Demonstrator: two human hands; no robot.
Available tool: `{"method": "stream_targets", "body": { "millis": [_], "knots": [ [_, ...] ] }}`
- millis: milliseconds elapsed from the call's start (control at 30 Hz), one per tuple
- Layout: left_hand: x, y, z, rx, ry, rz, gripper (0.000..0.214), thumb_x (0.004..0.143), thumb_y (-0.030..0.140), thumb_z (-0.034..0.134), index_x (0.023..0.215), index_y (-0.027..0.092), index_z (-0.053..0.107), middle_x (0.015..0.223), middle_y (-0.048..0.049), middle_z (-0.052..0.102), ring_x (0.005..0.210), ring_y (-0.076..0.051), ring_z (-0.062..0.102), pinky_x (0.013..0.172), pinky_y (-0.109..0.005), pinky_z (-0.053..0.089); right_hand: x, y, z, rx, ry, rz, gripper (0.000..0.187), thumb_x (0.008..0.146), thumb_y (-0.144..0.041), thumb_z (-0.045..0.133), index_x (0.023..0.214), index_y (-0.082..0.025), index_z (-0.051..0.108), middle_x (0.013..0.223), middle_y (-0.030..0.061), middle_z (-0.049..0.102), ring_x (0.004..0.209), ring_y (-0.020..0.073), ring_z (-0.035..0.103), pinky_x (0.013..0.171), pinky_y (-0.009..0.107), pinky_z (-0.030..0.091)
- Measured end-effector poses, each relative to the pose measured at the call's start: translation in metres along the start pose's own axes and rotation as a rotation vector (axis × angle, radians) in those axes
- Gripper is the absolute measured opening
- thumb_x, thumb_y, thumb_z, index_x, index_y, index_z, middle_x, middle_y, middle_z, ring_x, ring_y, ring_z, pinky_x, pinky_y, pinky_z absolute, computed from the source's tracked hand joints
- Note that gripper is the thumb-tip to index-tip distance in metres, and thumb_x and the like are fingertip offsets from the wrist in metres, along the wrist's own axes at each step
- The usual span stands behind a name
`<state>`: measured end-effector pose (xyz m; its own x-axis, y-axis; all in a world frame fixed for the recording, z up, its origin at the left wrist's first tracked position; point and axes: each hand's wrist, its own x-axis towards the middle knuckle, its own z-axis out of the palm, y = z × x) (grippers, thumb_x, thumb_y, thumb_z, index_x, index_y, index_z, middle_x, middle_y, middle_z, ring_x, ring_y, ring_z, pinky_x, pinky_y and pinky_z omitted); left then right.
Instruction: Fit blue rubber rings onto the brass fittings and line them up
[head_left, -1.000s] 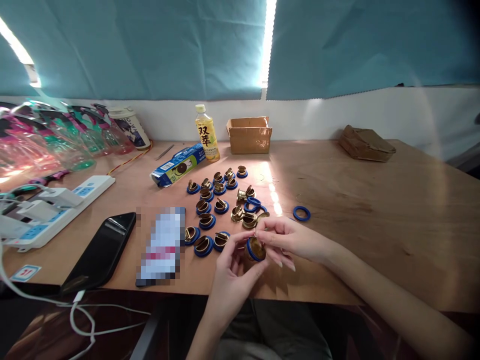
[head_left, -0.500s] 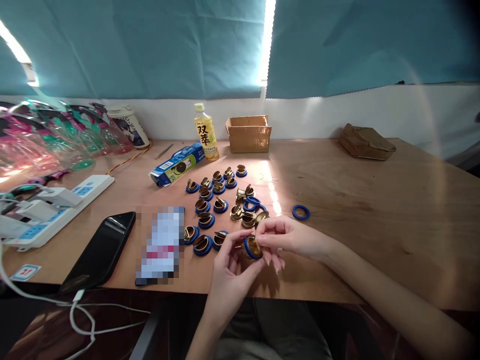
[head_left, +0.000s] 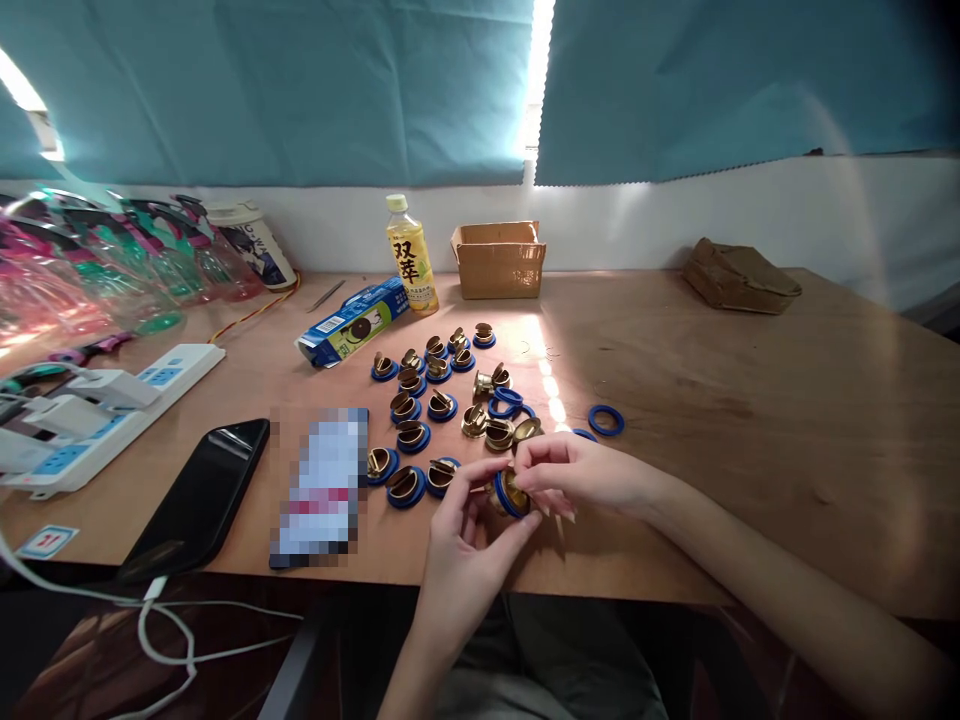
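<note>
My left hand and my right hand both pinch one small brass fitting with a blue ring just above the wooden table's front edge. Right behind it lie several finished brass fittings seated in blue rings, in loose rows. A few bare brass pieces and loose blue rings sit just beyond my fingers. One single blue ring lies apart to the right.
A black phone and a blurred card lie at the front left, a white power strip further left. A yellow drink bottle, a blue snack box, an open cardboard box and a brown packet stand at the back.
Both hands stay closed on the same fitting and have turned it slightly; my right fingers curl lower over it. The view has tilted down a little.
</note>
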<state>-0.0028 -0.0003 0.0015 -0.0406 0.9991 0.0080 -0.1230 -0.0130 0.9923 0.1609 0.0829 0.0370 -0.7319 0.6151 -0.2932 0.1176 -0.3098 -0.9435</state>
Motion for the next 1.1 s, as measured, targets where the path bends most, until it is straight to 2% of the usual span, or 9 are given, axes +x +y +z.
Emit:
{"method": "stream_targets", "body": {
  "millis": [300,433,600,800,1000,1100],
  "knots": [
    [-0.0021,0.0049,0.0077,0.001,0.036,0.047,0.038,0.076,0.021,0.08,0.11,0.025,0.064,0.106,-0.001,0.071,0.096,-0.015,0.071,0.085,-0.023,0.059,-0.0006,0.0031,-0.0019,0.015,0.014,0.055,0.021,0.083,-0.032,0.064,0.071,-0.017,0.055,0.053,-0.0053,0.058,0.041,0.0047,0.047,0.044,0.017,0.033],
    [-0.0012,0.0052,0.0079,0.015,0.062,0.091,0.038,0.076,0.019,0.08,0.11,0.025,0.065,0.108,-0.0007,0.071,0.102,-0.015,0.07,0.09,-0.024,0.058,-0.0004,0.0017,-0.0017,0.002,0.005,0.039,0.025,0.086,-0.035,0.064,0.072,-0.016,0.055,0.055,-0.0046,0.059,0.042,0.0048,0.049,0.045,0.017,0.034],
    [-0.003,0.0051,0.007,0.015,0.083,0.081,0.038,0.075,0.019,0.081,0.109,0.025,0.065,0.109,-0.0012,0.071,0.104,-0.017,0.07,0.094,-0.026,0.057,-0.0001,0.0021,-0.0031,-0.012,-0.018,-0.002,0.032,0.088,-0.043,0.065,0.075,-0.016,0.054,0.058,-0.0043,0.06,0.045,0.0046,0.05,0.046,0.017,0.036],
    [-0.0045,0.0047,0.0053,-0.01,0.095,0.049,0.039,0.075,0.02,0.08,0.111,0.024,0.064,0.112,-0.004,0.071,0.108,-0.02,0.069,0.096,-0.03,0.056,-0.0009,0.0046,-0.0033,0.0,-0.08,-0.019,0.034,0.093,-0.048,0.06,0.08,-0.017,0.052,0.055,-0.0064,0.058,0.038,0.0033,0.042,0.039,0.016,0.028],
    [-0.0046,0.0038,0.0043,-0.031,0.104,0.062,0.04,0.075,0.021,0.081,0.111,0.023,0.065,0.112,-0.0046,0.07,0.108,-0.02,0.069,0.096,-0.03,0.057,-0.0012,0.0072,-0.0029,0.061,-0.093,-0.087,0.035,0.094,-0.047,0.06,0.08,-0.016,0.052,0.06,-0.0049,0.06,0.043,0.0034,0.047,0.046,0.016,0.035],
    [-0.0048,0.0049,0.0055,-0.03,0.101,0.066,0.039,0.075,0.02,0.081,0.11,0.024,0.065,0.112,-0.0036,0.071,0.107,-0.019,0.07,0.095,-0.028,0.057,-0.0013,0.0064,-0.0031,0.067,-0.073,-0.07,0.03,0.092,-0.043,0.063,0.081,-0.016,0.055,0.059,-0.0046,0.06,0.044,0.0046,0.05,0.046,0.016,0.037]
  ]
}}
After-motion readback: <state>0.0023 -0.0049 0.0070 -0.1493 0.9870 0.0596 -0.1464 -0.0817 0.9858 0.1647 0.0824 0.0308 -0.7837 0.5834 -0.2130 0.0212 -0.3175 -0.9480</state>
